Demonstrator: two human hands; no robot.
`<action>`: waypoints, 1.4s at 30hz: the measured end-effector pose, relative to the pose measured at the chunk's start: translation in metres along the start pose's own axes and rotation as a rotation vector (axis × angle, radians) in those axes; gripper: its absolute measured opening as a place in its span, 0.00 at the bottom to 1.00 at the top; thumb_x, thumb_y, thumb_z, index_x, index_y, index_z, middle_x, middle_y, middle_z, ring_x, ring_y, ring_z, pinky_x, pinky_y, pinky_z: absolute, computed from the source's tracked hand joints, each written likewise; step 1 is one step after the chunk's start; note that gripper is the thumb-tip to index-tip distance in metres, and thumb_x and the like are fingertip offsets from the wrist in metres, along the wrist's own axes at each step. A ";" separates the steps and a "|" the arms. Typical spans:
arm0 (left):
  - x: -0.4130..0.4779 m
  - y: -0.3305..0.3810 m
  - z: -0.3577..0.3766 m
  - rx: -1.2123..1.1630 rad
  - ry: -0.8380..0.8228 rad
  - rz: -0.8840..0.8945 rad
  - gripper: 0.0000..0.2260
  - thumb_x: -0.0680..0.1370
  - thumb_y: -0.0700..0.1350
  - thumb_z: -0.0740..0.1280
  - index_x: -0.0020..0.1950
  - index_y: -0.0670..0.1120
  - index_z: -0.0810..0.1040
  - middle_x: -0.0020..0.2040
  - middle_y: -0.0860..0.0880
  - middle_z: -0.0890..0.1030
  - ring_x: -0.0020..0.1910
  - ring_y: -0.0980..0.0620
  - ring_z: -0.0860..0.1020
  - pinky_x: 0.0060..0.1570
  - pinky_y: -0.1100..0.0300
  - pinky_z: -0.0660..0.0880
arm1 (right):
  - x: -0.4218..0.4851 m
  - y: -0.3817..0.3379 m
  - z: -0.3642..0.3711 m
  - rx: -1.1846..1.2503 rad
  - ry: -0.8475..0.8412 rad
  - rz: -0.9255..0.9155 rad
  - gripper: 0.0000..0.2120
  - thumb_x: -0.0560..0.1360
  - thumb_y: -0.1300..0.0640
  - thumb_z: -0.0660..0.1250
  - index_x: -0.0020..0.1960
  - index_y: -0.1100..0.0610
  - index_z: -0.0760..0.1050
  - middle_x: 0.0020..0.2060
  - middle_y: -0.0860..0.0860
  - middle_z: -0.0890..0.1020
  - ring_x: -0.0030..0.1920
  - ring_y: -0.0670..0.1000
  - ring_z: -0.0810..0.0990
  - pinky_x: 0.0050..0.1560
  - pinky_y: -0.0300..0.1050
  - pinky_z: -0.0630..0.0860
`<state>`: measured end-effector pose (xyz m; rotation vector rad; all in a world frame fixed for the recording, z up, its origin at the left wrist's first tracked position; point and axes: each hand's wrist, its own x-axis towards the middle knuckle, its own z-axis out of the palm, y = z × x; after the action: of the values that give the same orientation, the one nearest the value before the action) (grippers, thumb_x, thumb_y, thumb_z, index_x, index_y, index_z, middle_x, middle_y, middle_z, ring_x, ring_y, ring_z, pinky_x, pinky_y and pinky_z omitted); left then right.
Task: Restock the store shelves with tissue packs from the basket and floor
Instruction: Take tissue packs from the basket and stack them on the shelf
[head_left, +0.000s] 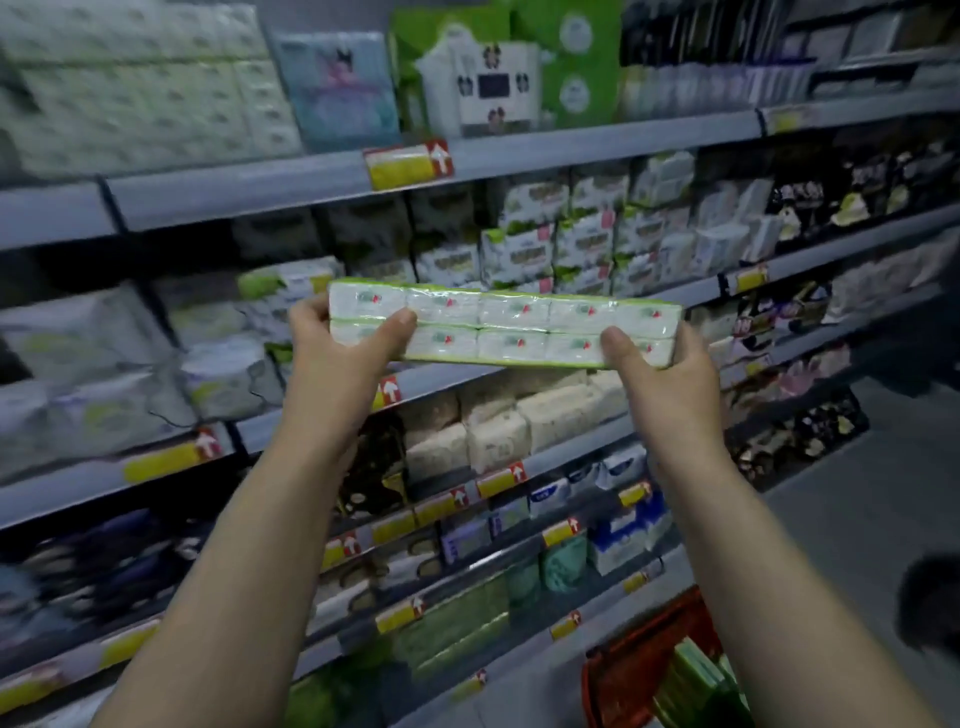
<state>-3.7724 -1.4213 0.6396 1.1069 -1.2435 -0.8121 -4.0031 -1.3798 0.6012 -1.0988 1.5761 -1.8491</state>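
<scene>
In front of the shelves (291, 187), a green-edged tissue multipack (509, 325) is held up on outstretched arms, its nine-o'clock end gripped by the left hand (337, 358), its three-o'clock end by the right hand (670, 379), thumbs in front.

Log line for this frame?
left hand grips pack left end | right hand grips right end | pack held before shelves | basket lower right

Tissue pack (511, 325) between 2 gripping hands

yellow price tags (408, 165) with red arrow ends run in rows, a dark blurred shape (930, 605) at far right.
</scene>
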 end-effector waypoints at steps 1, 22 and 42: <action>0.004 0.007 -0.011 0.002 0.028 0.020 0.22 0.76 0.48 0.72 0.64 0.49 0.64 0.52 0.57 0.75 0.48 0.61 0.77 0.40 0.67 0.74 | 0.002 -0.009 0.012 0.021 -0.026 -0.019 0.22 0.75 0.46 0.71 0.67 0.50 0.72 0.59 0.43 0.79 0.59 0.47 0.78 0.55 0.44 0.74; 0.186 0.093 -0.198 0.337 0.435 0.388 0.22 0.75 0.58 0.69 0.61 0.52 0.64 0.66 0.48 0.66 0.62 0.51 0.68 0.63 0.54 0.66 | 0.093 -0.154 0.301 0.189 -0.267 -0.419 0.26 0.73 0.44 0.71 0.67 0.54 0.70 0.60 0.48 0.79 0.60 0.49 0.77 0.61 0.47 0.74; 0.334 0.082 -0.237 0.818 0.358 0.093 0.24 0.80 0.40 0.60 0.73 0.38 0.54 0.67 0.37 0.69 0.64 0.39 0.71 0.58 0.53 0.68 | 0.203 -0.177 0.433 -0.604 -0.417 -0.415 0.39 0.73 0.42 0.70 0.73 0.63 0.60 0.68 0.59 0.73 0.67 0.59 0.72 0.66 0.51 0.70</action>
<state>-3.4882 -1.6622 0.8287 1.7329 -1.3274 0.0156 -3.7422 -1.7507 0.8341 -2.0553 1.7774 -1.2373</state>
